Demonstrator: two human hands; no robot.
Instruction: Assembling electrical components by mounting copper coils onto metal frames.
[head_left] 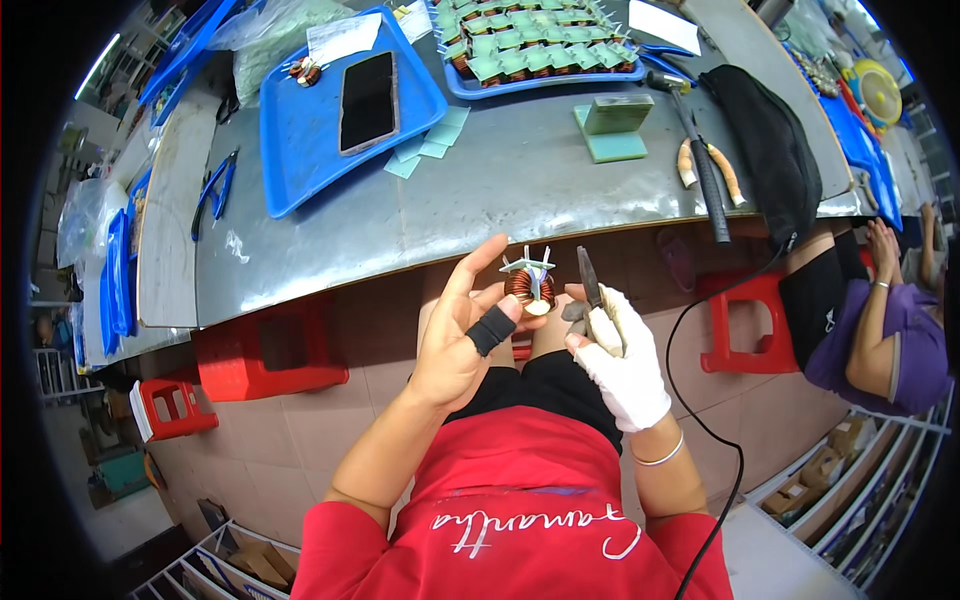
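My left hand (446,345), with a black wrap round the thumb, grips a copper-wound coil (520,287) between thumb and fingers. On top of this coil sits a small green board with pale pins pointing up, and a whitish patch shows at its lower side. My right hand (628,370) wears a white glove with some fingertips bare. It is closed round a dark, pointed metal tool (588,274) whose tip points up and away; its exact kind is unclear. The tool stands just right of the coil, apart from it. Both hands are above my lap, before the table's near edge.
On the metal table (480,190) lie a blue tray (290,185) with a phone (368,100), a tray of finished coils (535,62), green boards (612,145), blue-handled pliers (213,195), a hammer (708,170) and a black pouch (765,140). A black cable (690,400) hangs at right. Another person (870,330) sits there.
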